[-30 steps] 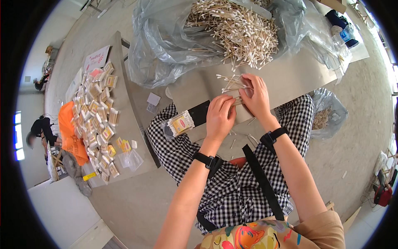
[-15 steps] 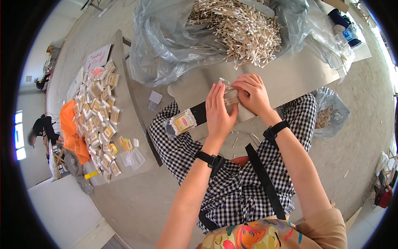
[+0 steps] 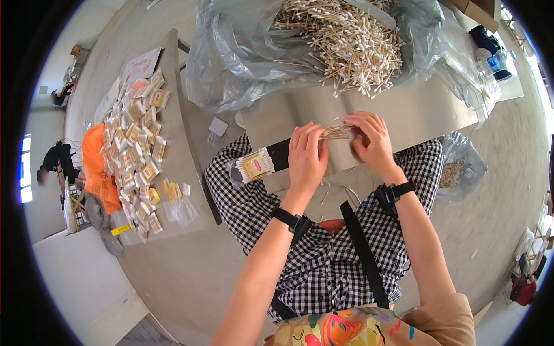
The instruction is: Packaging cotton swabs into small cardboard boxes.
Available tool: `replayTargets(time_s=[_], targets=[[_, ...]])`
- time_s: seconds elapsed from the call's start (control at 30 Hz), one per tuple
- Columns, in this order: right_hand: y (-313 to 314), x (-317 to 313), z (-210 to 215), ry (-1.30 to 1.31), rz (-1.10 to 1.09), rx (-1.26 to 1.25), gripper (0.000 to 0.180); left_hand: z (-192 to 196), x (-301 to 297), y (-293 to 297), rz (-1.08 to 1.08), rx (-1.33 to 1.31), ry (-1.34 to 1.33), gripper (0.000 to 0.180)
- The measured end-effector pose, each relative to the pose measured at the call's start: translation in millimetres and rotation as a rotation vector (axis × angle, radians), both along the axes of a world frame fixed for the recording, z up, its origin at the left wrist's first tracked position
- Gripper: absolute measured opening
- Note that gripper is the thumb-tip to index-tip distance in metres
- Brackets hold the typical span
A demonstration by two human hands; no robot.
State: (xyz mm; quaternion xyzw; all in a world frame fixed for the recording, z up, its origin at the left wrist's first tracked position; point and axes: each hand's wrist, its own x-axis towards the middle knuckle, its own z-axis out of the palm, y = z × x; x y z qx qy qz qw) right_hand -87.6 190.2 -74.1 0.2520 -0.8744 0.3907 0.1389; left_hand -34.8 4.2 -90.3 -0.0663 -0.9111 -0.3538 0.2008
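Observation:
A small bundle of cotton swabs (image 3: 336, 132) lies level between my two hands, above the metal tabletop. My left hand (image 3: 307, 154) closes round its left end, and my right hand (image 3: 370, 138) pinches the right end with curled fingers. One swab sticks up out of the bundle. Left of my left hand, a packed bag of cotton swabs (image 3: 255, 166) with a yellow label rests at the end of a black strip (image 3: 280, 155). Beyond my hands, a large heap of loose cotton swabs (image 3: 363, 52) spills from a clear plastic bag (image 3: 222, 75).
On a side table at left lies a pile of packed swab bags (image 3: 135, 150) beside an orange bag (image 3: 98, 173). A plastic bag of swabs (image 3: 459, 170) stands on the floor at right. Far left, another person (image 3: 60, 161) bends over. A bottle (image 3: 496, 62) lies at the far right.
My right hand has moved slightly right and down, away from my left hand, so more of the swab bundle shows between them. The view has shifted a little.

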Motion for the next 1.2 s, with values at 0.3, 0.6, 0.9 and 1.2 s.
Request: replayTargets(time_s=[0.3, 0.6, 0.9, 1.2], targets=[[-0.2, -1.2, -9.7, 0.051, -0.026, 0.008, 0.016, 5.8, -1.1, 1.5, -0.036, 0.023, 0.050, 0.017], [-5.7, -3.3, -19.8, 0.050, -0.211, 0.021, 0.006, 11.5, 4.2, -9.6, 0.007, 0.031, 0.069, 0.008], [-25.7, -10.5, -19.1, 0.040, -0.415, 0.012, 0.007, 17.1, 13.9, -21.7, -0.070, -0.058, 0.045, 0.007], [-34.8, 3.4, -11.4, -0.110, -0.235, -0.396, 0.020, 21.6, 5.2, 3.3, -0.020, -0.181, -0.054, 0.033]])
